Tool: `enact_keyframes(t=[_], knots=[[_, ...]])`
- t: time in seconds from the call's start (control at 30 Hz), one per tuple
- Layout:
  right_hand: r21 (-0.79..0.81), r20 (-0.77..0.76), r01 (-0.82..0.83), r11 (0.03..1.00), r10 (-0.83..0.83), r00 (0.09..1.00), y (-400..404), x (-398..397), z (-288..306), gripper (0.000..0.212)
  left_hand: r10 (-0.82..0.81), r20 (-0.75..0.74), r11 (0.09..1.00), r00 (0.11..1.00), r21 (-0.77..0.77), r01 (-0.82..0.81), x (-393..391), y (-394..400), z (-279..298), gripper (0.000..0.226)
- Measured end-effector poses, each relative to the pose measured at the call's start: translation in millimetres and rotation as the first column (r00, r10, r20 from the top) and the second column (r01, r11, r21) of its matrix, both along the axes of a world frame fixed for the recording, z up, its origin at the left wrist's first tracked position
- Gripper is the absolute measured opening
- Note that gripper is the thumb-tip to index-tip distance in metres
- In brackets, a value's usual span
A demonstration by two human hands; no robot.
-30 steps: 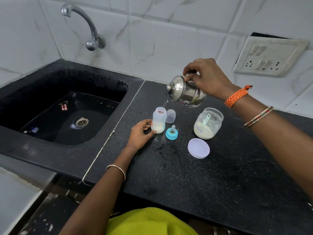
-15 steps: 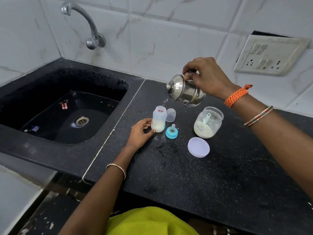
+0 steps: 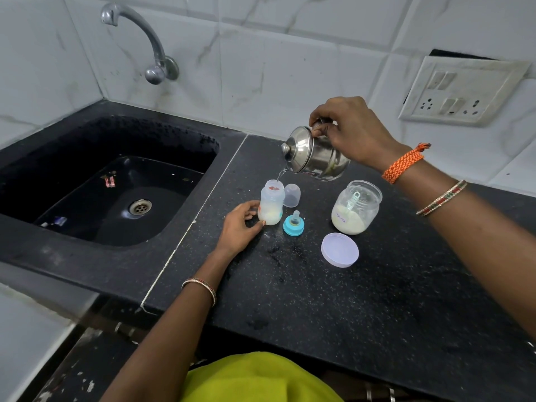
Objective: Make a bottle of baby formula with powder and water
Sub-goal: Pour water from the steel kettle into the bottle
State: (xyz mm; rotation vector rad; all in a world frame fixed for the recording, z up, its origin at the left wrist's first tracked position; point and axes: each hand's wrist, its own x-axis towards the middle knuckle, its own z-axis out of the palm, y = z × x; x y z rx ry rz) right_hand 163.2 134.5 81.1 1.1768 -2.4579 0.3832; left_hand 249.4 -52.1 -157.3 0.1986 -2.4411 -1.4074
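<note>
The right hand (image 3: 352,130) grips the tilted lidded steel pot (image 3: 314,153) directly above the upright translucent plastic baby bottle (image 3: 271,203), which stands near the black stone counter's (image 3: 362,300) sink-side edge, steadied at its base by the left hand's (image 3: 239,226) curled fingers.

Jar (image 3: 356,207) right of bottle (image 3: 271,203), nipple ring (image 3: 293,225) apparently between.

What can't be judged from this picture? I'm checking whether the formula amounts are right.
- Water left in the steel pot: head view, opaque wall and lid hide it.
- Markings on the baby bottle: too small.
- Scoop in the powder jar: half buried, blurred by the jar's wall.
</note>
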Motion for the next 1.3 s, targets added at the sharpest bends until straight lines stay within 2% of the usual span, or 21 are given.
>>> enact_keyframes(t=[0.63,1.3], knots=[[0.072,0.011,0.007,0.997,-0.008,1.0,-4,4,-4,0.017,0.003,-0.01,1.0,1.0,-0.004,-0.003,1,0,1,0.048],[0.231,-0.132,-0.045,0.972,0.077,0.988,-20,2,-17,0.024,-0.015,-0.03,1.0,0.999,-0.001,0.015,2,-1,1,0.046]])
